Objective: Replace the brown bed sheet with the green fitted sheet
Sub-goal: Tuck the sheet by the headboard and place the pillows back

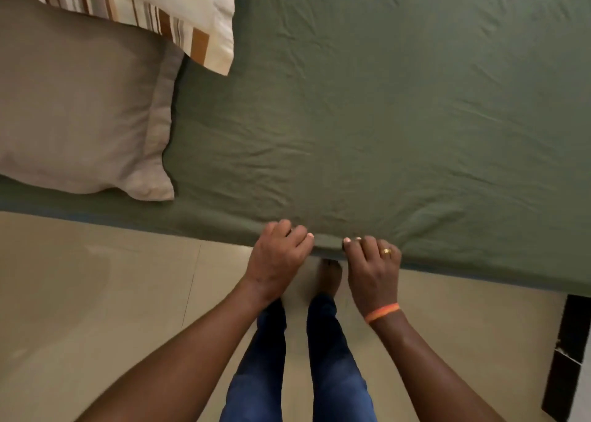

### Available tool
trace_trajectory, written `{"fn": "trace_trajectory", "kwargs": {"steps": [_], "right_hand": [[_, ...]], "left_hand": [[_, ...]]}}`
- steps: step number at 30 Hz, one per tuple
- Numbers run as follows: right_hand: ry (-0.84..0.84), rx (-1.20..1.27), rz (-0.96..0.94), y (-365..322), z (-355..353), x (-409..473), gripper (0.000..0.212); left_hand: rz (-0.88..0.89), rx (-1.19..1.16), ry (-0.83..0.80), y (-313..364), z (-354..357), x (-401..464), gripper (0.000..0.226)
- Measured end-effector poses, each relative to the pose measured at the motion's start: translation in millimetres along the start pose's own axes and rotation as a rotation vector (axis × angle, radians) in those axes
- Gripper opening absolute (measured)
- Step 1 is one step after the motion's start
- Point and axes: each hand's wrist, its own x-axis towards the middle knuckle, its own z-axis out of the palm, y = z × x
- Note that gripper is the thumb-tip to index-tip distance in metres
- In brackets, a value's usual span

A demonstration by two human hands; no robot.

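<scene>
From the head camera, the green fitted sheet (399, 117) covers the top of the bed and wraps over its near edge; the cloth is wrinkled, most of all near that edge. The left hand (278, 258) and the right hand (374, 271) are both at the near edge of the sheet, close together. Each has its fingers curled over the edge and pinches a fold of the green cloth, with a short stretch of sheet between them. The right hand wears a gold ring (386, 251), and an orange band (382, 312) sits on that wrist. A plain grey-beige pillow (80, 108) lies on the sheet, well left of the hands, and a striped pillow (179, 8) lies beyond it, overlapping its far side. Below the sheet's edge are the pale tiled floor (96, 309), the person's legs in blue jeans (335, 373) and a bare foot (329, 277) between the hands.
</scene>
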Motion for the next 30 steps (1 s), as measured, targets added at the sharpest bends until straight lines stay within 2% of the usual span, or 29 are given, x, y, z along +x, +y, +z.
{"fn": "trace_trajectory", "kwargs": {"steps": [4, 6, 8, 9, 11, 13, 14, 15, 17, 18, 22, 24, 25, 27, 28, 30], "right_hand": [[0.006, 0.016, -0.030, -0.2, -10.9, -1.8, 0.015], [-0.042, 0.017, -0.041, 2.6, -14.5, -6.0, 0.013], [-0.108, 0.104, -0.075, 1.5, -19.6, -4.7, 0.013], [-0.109, 0.169, -0.082, -0.6, -23.6, 0.5, 0.017], [-0.010, 0.279, -0.018, -3.6, -33.4, 24.1, 0.026], [0.116, 0.310, 0.121, 0.7, -34.1, 59.3, 0.027], [0.124, 0.271, 0.212, 4.8, -28.1, 74.7, 0.031], [0.066, 0.206, 0.298, 8.6, -20.6, 83.9, 0.044], [-0.158, 0.100, 0.365, 11.3, -3.9, 72.5, 0.071], [-0.263, 0.084, 0.346, 9.3, 2.4, 53.3, 0.076], [-0.497, 0.091, 0.311, 10.0, -15.2, -31.8, 0.080], [-0.718, 0.048, 0.292, 12.4, -39.6, -51.3, 0.087], [-0.822, 0.054, 0.308, 15.7, -57.7, -52.4, 0.080], [-1.008, 0.141, 0.449, 22.5, -96.7, -47.8, 0.046], [-1.042, 0.204, 0.541, 26.1, -118.4, -42.3, 0.034], [-0.965, 0.324, 0.702, 40.4, -159.8, -34.5, 0.028]], "left_hand": [[-0.003, -0.089, -0.062, 8.9, -2.2, -8.8, 0.018], [0.010, -0.168, -0.120, 10.7, -6.8, -20.4, 0.019], [-0.009, -0.220, -0.150, 5.5, -19.0, -27.6, 0.009], [-0.069, -0.221, -0.128, 0.5, -24.4, -26.7, 0.006], [-0.233, -0.206, -0.015, -12.6, -31.7, -12.4, 0.018], [-0.337, -0.182, 0.079, -27.4, -32.1, 12.3, 0.028], [-0.363, -0.176, 0.068, -31.4, -28.6, 23.5, 0.037], [-0.370, -0.172, -0.004, -30.9, -22.2, 31.2, 0.049], [-0.329, -0.117, -0.228, -14.7, -7.9, 29.1, 0.075], [-0.300, -0.085, -0.310, -2.5, -1.3, 17.8, 0.082], [-0.283, -0.090, -0.481, 44.9, 1.8, -31.9, 0.096], [-0.332, -0.096, -0.631, 61.8, -14.2, -35.1, 0.096], [-0.349, -0.104, -0.704, 70.3, -29.5, -28.3, 0.091], [-0.342, -0.147, -0.812, 85.6, -63.0, -12.9, 0.073], [-0.336, -0.188, -0.847, 91.6, -80.3, -5.5, 0.064], [-0.337, -0.223, -0.837, 104.7, -113.5, 10.1, 0.047]]}}
